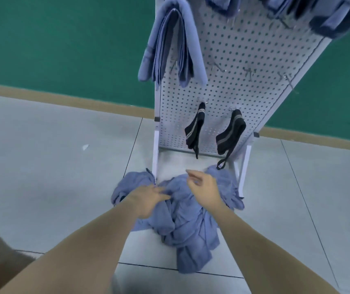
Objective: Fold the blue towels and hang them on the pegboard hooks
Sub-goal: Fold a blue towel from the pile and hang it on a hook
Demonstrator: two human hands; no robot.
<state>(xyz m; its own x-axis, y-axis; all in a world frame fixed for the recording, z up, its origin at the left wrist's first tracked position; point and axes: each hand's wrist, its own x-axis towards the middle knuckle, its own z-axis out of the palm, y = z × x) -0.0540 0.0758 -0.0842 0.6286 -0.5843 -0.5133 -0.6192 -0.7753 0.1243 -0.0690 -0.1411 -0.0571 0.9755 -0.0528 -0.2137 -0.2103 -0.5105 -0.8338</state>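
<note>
Pickup step: reaching into towel pile (182, 217) on floor (42, 166) at foot of pegboard (244, 66). Left hand (146, 200) fingers down on cloth, grip unclear through blur. Right hand (201, 185) loosely curled above, holding nothing. Next: separate one towel, find corners, lift clear to fold.

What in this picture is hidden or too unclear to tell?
- Head view, left hand: motion blur hides whether its fingers grip the towel pile.
- Towel pile: crumpled, so the count is unclear.
- Top hanging towels: cut off by the frame edge.
- Folded towel: covers its own hook.
</note>
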